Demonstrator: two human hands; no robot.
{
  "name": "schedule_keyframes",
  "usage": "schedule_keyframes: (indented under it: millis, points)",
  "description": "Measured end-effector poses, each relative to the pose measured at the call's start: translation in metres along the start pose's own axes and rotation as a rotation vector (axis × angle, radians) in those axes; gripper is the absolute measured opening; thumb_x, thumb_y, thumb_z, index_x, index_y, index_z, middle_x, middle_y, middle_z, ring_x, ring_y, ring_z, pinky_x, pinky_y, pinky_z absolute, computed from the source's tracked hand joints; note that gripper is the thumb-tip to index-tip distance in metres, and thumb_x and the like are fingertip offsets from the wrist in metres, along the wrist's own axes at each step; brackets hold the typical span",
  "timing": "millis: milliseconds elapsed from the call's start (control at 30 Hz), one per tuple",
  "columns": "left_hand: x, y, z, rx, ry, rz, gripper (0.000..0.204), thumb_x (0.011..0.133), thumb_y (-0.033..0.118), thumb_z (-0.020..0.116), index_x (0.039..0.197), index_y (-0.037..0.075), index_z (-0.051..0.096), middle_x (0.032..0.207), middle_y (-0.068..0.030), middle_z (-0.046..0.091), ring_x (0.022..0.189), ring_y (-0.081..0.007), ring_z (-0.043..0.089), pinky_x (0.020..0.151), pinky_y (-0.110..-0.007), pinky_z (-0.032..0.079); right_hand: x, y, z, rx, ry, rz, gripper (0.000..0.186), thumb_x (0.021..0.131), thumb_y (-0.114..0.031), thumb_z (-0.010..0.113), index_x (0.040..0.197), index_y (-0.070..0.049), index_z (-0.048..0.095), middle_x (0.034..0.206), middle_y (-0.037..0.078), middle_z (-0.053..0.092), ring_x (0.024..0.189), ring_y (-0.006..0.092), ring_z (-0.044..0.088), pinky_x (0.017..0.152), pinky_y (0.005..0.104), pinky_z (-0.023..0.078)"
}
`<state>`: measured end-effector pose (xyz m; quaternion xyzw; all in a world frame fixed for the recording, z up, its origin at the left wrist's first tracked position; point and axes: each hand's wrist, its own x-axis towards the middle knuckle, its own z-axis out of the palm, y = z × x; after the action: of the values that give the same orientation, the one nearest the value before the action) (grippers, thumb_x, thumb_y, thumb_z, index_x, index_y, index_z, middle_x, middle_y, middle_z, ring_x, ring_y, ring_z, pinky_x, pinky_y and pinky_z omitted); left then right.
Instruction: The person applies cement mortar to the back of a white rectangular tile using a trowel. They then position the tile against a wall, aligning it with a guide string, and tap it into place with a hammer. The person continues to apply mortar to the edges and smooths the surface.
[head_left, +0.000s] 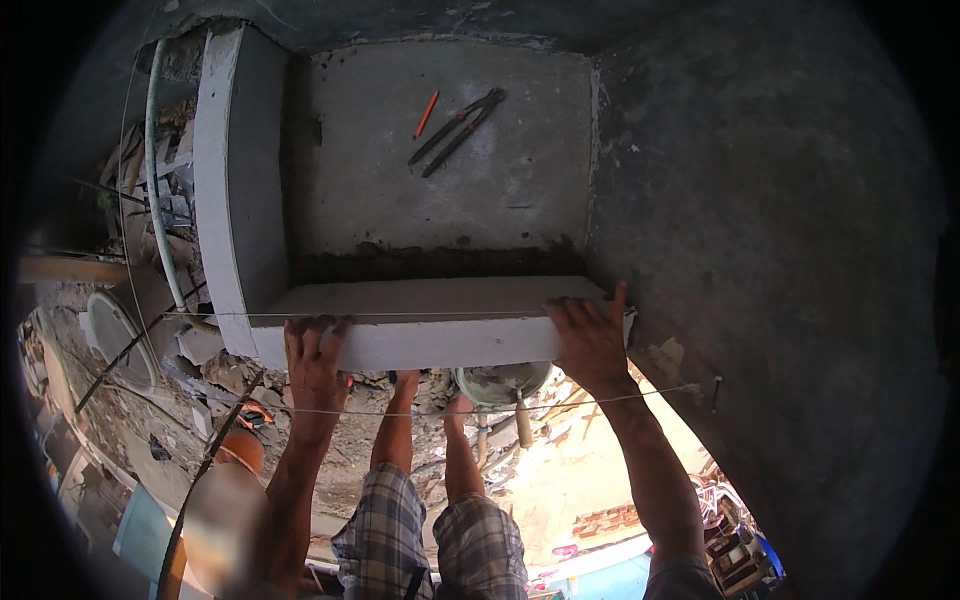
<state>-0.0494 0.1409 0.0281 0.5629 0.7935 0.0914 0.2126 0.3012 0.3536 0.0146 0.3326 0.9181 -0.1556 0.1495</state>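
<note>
White slab: lying along the near side of the recess, long way left to right, between the left slab and the dark concrete wall; looks like masonry or aerated block, with a pale edge toward the viewer and a grey face toward the far side.
Left hand: set near the left end of the white slab, with fingers bent and slightly spread across the pale edge, closed around its thickness.
Right hand: set near the right end, with fingers partly bent over the same edge and one digit raised beside the wall; closed on the slab, though cannot tell where the thumb presses.
Weight and stiffness: probably fairly heavy, surely rigid — likely to move as one piece, without bending.
Surface: matt and dry-looking; probably grippy rather than slippery, perhaps dusty.
Fragile parts: likely prone to chipping at corners and thin edges; best kept from knocking against the wall.
Best hold: across the thickness near both ends, as here — evenly loaded, clear of the corners and the taut string.
Recess floor: bearing pincers and an orange pencil toward the far side.
</note>
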Motion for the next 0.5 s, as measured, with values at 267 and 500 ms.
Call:
schedule_keyframes:
  millis: [267,500]
  points:
    - [0.003,0.004,0.001,-0.014,-0.009,0.002,0.085,0.062,-0.008,0.084,0.141,0.013,0.063,0.136,-0.0125,0.056,0.137,-0.0406,0.048,0.126,-0.063,0.031,-0.004,-0.001,0.002,0.077,0.035,0.063,0.058,0.076,-0.01,0.081,0.131,-0.016,0.063,0.116,0.001,0.066,0.118,0.0194,0.063,0.123,0.0806,0.011]
    - [0.004,-0.002,0.006,0.03,0.008,0.042,0.079,0.069,-0.005,0.082,0.142,0.015,0.062,0.139,-0.0139,0.057,0.138,-0.0465,0.046,0.119,-0.061,0.038,-0.007,-0.009,0.014,-0.03,0.114,0.114,0.049,0.085,-0.008,0.072,0.132,-0.016,0.063,0.119,0.003,0.067,0.125,0.0236,0.061,0.121,0.0835,0.012]
